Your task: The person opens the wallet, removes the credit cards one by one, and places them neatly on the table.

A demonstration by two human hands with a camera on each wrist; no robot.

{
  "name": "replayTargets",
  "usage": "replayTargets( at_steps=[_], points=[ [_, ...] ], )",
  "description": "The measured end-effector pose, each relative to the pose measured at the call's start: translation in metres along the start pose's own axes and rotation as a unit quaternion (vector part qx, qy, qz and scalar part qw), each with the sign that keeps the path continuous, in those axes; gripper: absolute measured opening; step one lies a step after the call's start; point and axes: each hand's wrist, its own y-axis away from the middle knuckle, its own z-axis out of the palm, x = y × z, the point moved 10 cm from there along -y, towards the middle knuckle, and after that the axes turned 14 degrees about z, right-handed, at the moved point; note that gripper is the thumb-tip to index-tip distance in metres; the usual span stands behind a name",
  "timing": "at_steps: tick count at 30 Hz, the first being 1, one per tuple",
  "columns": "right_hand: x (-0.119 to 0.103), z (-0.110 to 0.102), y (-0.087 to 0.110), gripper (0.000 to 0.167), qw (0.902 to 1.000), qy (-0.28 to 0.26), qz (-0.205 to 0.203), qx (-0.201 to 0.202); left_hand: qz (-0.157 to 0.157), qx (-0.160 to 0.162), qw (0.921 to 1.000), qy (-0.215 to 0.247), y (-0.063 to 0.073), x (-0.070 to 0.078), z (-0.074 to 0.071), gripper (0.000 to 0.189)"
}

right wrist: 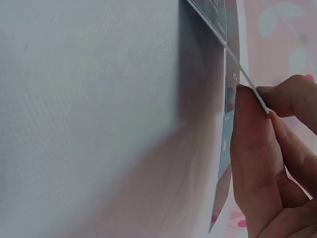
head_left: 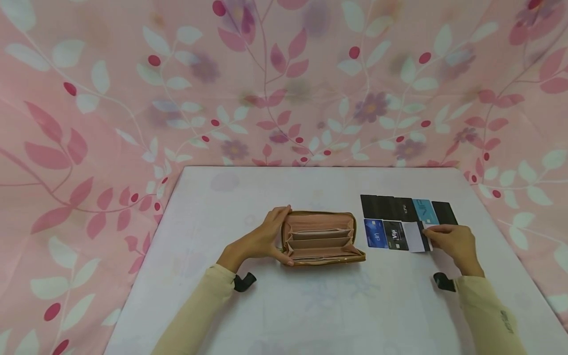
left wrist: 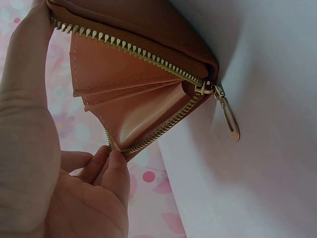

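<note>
A tan zip-around wallet (head_left: 321, 241) lies open on the table, its pleated compartments facing up. My left hand (head_left: 259, 237) grips the wallet's left end, thumb at the near edge and fingers at the far edge. The left wrist view shows its brass zipper (left wrist: 148, 59) and a hanging zipper pull (left wrist: 229, 118). At the right, my right hand (head_left: 459, 246) pinches a white card with a dark stripe (head_left: 415, 237) by its right edge. In the right wrist view the card appears edge-on and tilted, between thumb and fingertips.
Two rows of cards lie right of the wallet. Black cards (head_left: 377, 207) and a light blue card (head_left: 425, 212) form the far row; a blue card (head_left: 375, 233) and a black Vip card (head_left: 395, 235) are in the near row. Floral cloth (head_left: 284, 98) hangs behind the white table (head_left: 310, 315).
</note>
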Motion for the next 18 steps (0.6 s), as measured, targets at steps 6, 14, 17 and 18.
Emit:
replayTargets(
  at_steps=[6,14,17,18],
  points=[
    [0.001,0.003,-0.003,0.054,0.9997,0.022,0.006,0.007,-0.001,-0.002,1.0000,-0.001,0.001,0.001,-0.001,0.141],
    [0.008,0.013,-0.002,0.061,0.9971,0.073,0.007,0.020,0.000,-0.003,1.0000,0.000,0.001,0.005,-0.002,0.140],
    [-0.004,0.013,0.004,0.057,0.9932,0.105,-0.022,0.045,0.001,-0.002,1.0000,-0.003,0.000,0.005,-0.003,0.140],
    [-0.010,0.012,0.006,0.055,0.9912,0.116,-0.035,0.053,0.001,-0.001,1.0000,-0.004,0.000,0.005,-0.003,0.140]
  ],
)
